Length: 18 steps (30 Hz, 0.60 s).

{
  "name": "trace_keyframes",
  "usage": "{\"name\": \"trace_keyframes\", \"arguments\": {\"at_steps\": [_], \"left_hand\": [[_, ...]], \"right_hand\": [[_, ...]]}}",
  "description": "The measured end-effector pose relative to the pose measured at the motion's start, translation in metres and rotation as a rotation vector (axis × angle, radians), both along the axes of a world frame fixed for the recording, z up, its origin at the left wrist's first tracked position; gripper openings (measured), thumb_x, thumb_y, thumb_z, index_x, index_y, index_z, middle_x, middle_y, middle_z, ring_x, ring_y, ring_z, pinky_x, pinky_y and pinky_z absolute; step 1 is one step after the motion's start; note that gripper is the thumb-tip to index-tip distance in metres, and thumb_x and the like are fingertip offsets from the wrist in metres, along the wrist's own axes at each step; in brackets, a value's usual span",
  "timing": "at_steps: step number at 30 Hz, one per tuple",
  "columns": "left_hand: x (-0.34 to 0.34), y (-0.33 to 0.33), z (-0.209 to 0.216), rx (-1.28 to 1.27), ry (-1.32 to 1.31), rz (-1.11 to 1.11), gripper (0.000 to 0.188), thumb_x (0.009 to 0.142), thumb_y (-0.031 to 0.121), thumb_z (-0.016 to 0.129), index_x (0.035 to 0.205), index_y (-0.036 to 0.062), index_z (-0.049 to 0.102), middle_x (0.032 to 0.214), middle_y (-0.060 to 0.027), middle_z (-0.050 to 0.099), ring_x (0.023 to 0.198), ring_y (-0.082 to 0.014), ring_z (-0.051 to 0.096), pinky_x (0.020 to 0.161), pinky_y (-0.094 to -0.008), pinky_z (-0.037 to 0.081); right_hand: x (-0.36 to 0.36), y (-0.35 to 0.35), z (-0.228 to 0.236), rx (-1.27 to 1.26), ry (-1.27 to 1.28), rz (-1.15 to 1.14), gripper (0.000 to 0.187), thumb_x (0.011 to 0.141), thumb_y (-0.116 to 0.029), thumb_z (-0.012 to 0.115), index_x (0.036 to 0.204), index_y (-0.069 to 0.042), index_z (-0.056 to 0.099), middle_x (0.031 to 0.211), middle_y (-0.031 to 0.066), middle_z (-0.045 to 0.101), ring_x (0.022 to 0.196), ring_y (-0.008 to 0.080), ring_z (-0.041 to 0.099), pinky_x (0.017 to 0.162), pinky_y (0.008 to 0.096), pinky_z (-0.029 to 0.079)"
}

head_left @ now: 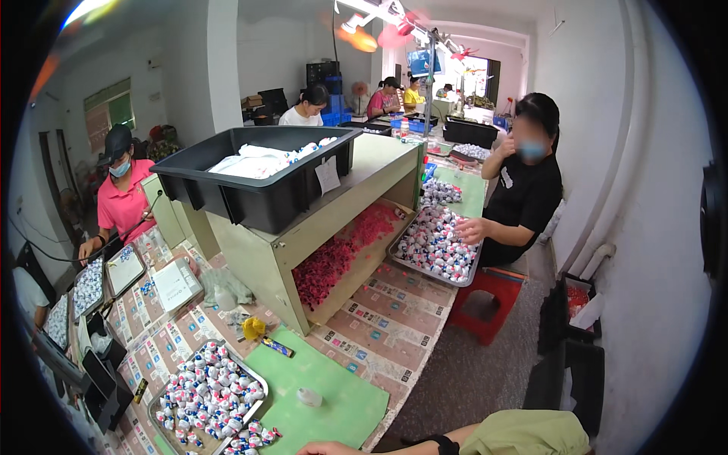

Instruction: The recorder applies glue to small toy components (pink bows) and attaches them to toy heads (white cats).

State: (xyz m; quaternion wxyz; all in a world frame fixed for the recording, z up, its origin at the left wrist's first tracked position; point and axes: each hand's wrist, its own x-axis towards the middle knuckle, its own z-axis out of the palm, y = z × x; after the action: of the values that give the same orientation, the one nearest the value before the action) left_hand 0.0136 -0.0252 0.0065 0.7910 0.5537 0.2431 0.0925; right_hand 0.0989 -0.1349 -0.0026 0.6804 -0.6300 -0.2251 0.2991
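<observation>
Only a strip of my right hand (330, 449) shows at the bottom edge, beside the green mat (341, 387); its fingers are cut off, so their state and anything in them stay hidden. A dark band circles the wrist, and a light green sleeve (527, 434) covers the forearm. My left hand is out of the picture. To the left of the visible hand, a metal tray (262, 377) is heaped with small white figures (208, 387) marked in blue and pink; several spill onto the mat. A small translucent cup-like piece (309, 396) and a dark blue-and-yellow tube (277, 347) lie on the mat.
A wooden shelf unit (284, 258) holds pink pieces (334, 265) below and a black bin (250, 189) on top. Across the table, a person in black (523, 197) reaches over another full tray (436, 246). A red stool (485, 307) stands beside the table; other people work farther back.
</observation>
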Motion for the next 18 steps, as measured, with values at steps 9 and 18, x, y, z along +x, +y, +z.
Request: {"name": "trace_keyframes", "arguments": {"at_steps": [9, 18], "left_hand": [[-0.009, 0.012, -0.040, 0.165, 0.006, -0.011, 0.021, 0.081, 0.009, 0.054, 0.100, 0.0006, 0.054, 0.085, -0.0054, 0.056, 0.075, -0.0108, 0.052, 0.066, -0.0224, 0.042], [-0.016, 0.010, -0.019, 0.005, -0.010, 0.024, 0.017, 0.079, 0.009, 0.056, 0.094, -0.0002, 0.056, 0.085, -0.0056, 0.057, 0.076, -0.0122, 0.052, 0.065, -0.0228, 0.042]], "right_hand": [[-0.008, 0.000, -0.005, -0.025, 0.023, -0.014, 0.019, 0.075, -0.017, 0.061, 0.084, 0.000, 0.060, 0.075, 0.0054, 0.061, 0.069, 0.0089, 0.055, 0.062, 0.0233, 0.044], [-0.015, 0.007, -0.014, -0.012, 0.080, -0.033, 0.016, 0.075, -0.015, 0.060, 0.082, 0.000, 0.059, 0.072, 0.0043, 0.060, 0.067, 0.0088, 0.054, 0.059, 0.0228, 0.043]]}}
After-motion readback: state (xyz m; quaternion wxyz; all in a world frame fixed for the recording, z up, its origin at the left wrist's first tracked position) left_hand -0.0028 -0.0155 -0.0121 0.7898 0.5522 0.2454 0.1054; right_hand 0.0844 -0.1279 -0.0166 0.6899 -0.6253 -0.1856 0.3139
